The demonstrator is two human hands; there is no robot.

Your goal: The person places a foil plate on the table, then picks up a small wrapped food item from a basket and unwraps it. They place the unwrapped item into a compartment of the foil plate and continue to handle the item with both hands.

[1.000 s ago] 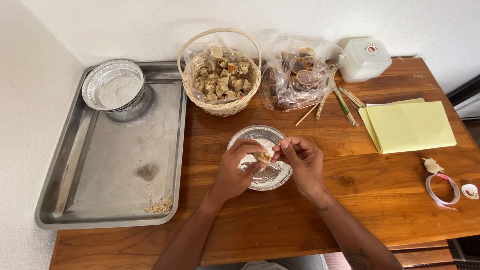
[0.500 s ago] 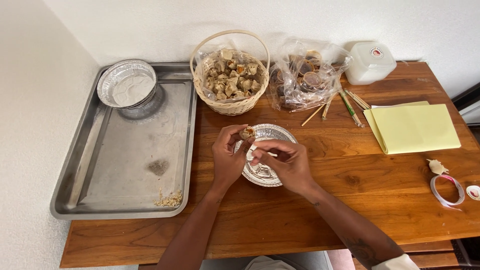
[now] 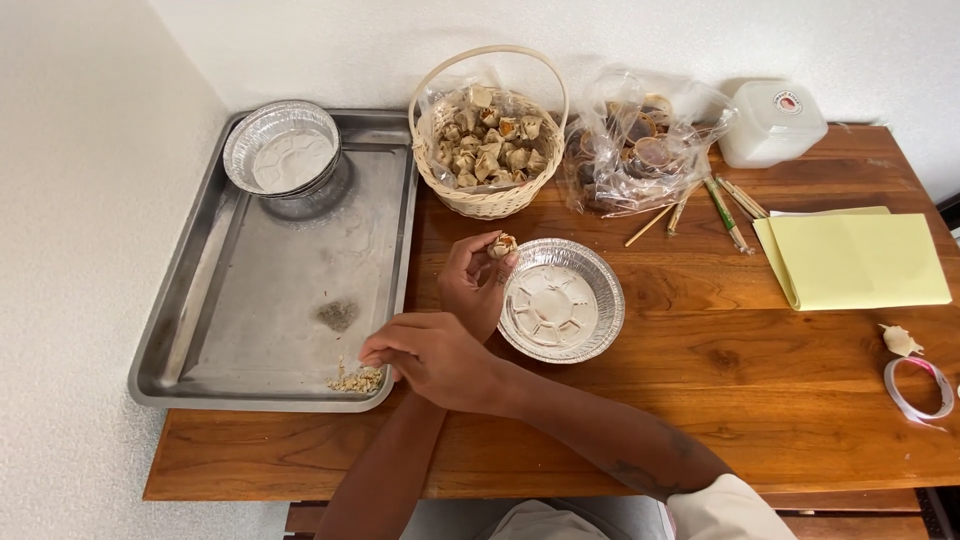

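Left hand (image 3: 472, 283): one small dumpling (image 3: 502, 245) pinched at its fingertips, just beside one foil dish (image 3: 562, 299).
Right hand (image 3: 428, 352): crossed over, fingers closed together on one heap of crumbs (image 3: 356, 380) in the tray (image 3: 200, 330).
Behind: one basket (image 3: 490, 135), one foil pan (image 3: 282, 148).

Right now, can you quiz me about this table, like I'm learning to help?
1. True or false: the foil dish on the wooden table is full.
2. Which hand reaches the crumbs in the metal tray? A) left B) right
3. Fill in: the left hand holds one snack; many more sit in the woven ___.

Key: 1 false, it is empty. 2 B, the right hand. 3 basket.
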